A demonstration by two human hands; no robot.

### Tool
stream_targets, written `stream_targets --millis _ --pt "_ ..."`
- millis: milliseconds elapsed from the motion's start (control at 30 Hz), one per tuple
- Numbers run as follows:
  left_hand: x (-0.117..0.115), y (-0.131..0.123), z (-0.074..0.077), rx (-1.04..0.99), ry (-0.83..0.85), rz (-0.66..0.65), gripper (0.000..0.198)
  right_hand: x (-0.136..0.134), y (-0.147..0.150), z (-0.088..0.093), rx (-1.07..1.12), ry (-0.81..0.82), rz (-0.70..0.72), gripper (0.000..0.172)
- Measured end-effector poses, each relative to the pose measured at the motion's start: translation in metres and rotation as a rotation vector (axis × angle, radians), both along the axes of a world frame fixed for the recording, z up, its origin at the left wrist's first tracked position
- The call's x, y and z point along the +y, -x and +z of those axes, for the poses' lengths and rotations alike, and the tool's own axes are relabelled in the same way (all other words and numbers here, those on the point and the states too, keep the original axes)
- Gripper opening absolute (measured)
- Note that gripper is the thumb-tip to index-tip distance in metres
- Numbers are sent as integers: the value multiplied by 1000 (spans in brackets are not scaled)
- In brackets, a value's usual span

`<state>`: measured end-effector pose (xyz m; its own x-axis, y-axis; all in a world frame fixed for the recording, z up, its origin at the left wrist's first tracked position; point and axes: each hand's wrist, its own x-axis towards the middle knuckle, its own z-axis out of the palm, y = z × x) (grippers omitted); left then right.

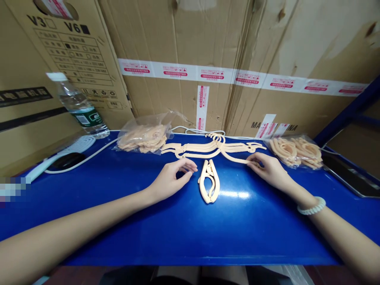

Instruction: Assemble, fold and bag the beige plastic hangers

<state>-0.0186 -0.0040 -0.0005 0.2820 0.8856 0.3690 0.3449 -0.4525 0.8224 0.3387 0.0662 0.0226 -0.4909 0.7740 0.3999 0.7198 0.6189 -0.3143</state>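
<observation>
Several peach-coloured plastic hangers (202,149) lie unfolded in an overlapping row at the back of the blue table, their hooks bunched in the middle. My right hand (268,170) pinches the right arm end of the nearest one with thumb and fingers. A folded hanger (203,185) lies flat in front of that row, its two arms drawn together and its hook tucked between them. Just left of it hovers my left hand (172,178), palm inward, with fingers curved, thumb apart and nothing in between.
A clear bag of folded hangers (142,136) lies back left, another bag (297,150) back right. A water bottle (83,107), a white brush-like item (74,146) and a white cable stand at left. A dark tablet-like device (350,174) is at right; cardboard boxes (178,35) wall the back.
</observation>
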Motion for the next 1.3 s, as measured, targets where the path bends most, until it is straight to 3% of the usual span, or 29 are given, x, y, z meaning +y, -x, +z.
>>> stream_targets --millis 400,633,900,1100,1200,1300 --pt "14 6 -5 -271 262 59 27 -6 3 11 300 -39 -45 19" --pt "13 1 1 -561 359 245 58 -11 7 11 303 -65 -26 24" --pt "9 0 -5 -347 165 122 73 -27 21 19 150 -141 124 20" --pt "0 2 4 -111 70 35 41 -35 29 18 133 -111 141 22" --pt "-2 3 7 -112 55 55 34 -32 26 20 71 -217 159 25" --pt "-1 3 7 -139 57 72 33 -31 23 20 -35 -381 76 24"
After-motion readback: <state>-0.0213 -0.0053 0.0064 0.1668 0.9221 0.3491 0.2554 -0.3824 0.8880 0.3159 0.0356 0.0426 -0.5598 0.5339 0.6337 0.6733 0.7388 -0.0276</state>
